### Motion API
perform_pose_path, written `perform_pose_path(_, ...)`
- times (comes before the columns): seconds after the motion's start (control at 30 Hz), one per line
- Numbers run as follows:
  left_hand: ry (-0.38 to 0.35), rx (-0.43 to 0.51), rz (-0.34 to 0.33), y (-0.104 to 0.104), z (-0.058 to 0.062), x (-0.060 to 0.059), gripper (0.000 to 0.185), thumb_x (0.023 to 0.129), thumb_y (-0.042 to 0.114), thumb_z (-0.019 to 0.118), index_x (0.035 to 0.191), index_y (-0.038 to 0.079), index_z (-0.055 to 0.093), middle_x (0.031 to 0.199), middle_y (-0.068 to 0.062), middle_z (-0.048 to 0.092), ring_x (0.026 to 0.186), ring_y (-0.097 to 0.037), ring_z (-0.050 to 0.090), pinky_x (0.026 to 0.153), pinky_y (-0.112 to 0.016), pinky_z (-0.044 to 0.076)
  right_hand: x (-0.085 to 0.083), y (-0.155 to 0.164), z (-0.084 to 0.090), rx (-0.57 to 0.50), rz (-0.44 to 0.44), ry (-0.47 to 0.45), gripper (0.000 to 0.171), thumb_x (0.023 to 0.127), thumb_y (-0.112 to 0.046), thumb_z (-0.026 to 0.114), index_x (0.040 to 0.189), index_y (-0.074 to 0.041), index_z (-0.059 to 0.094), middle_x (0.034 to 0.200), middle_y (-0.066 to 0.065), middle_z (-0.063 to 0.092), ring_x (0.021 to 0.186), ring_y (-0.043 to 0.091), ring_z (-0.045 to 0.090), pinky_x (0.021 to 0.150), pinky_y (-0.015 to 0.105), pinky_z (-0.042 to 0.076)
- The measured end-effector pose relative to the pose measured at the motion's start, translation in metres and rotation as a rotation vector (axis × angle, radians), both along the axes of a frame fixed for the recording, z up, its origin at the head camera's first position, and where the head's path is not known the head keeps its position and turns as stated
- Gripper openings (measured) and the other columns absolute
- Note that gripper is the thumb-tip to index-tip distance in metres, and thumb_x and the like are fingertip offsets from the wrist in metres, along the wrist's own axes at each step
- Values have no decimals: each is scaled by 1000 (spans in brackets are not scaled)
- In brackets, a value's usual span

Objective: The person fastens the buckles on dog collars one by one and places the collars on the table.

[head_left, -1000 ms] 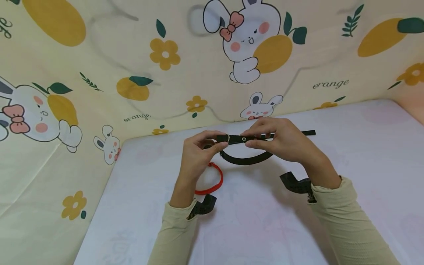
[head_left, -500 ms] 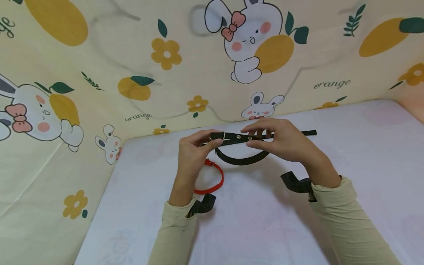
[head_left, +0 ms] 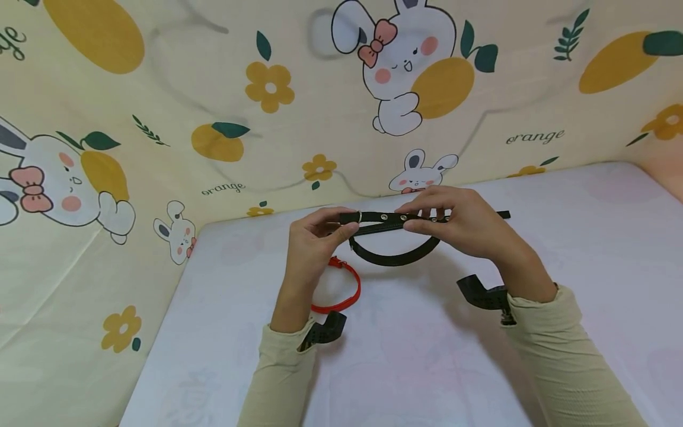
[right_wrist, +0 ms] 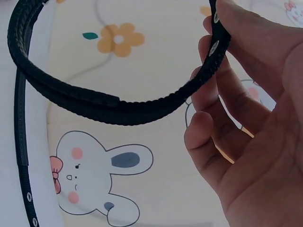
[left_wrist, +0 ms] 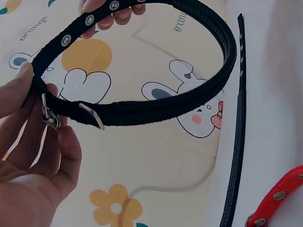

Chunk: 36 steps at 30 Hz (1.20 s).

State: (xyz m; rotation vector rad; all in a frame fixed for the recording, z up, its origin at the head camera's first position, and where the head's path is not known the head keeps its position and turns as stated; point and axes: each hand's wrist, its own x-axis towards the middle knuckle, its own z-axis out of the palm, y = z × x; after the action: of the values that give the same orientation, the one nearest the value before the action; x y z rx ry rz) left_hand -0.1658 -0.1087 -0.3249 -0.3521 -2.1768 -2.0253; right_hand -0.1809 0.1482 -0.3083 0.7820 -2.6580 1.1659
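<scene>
Both hands hold a black collar bent into a loop above the white table. My left hand pinches it at the buckle end, thumb on one side and fingers on the other. The metal buckle shows beside those fingers, with a metal keeper loop farther along the band. Farther right, my right hand pinches the eyelet part between thumb and fingertips. Metal eyelets run along this stretch of strap. In the right wrist view, the collar's band curves away from the thumb.
A red collar lies looped on the white table, near the left wrist. A second black strap, with eyelets at its end, lies stretched out behind the hands. A cloth printed with rabbits and oranges hangs behind the table.
The left hand has shifted slightly left with the collar, and more eyelets show between the hands. The right fingers loosened, then moved a little right along the strap.
</scene>
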Motion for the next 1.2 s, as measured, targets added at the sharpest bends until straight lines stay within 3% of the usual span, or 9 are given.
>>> perform_pose_path(0.57, 36, -77, -43, 4, -3, 0, 24, 86, 4, 76, 109, -1, 72, 106, -16, 69, 91, -21, 69, 81, -24, 57, 1, 1, 1, -3, 20, 25, 22, 86, -25, 79, 108, -29, 78, 92, -9, 67, 77, 13, 51, 64, 26, 44)
perform_pose_path(1.2, 84, -117, -83, 11, -7, -1, 22, 85, 3, 76, 106, -1, 73, 102, -19, 71, 91, -19, 66, 81, -27, 56, 1, -3, -1, 0, 64, 29, 21, 87, -25, 78, 108, -28, 77, 96, -11, 69, 81, 9, 52, 69, 25, 44)
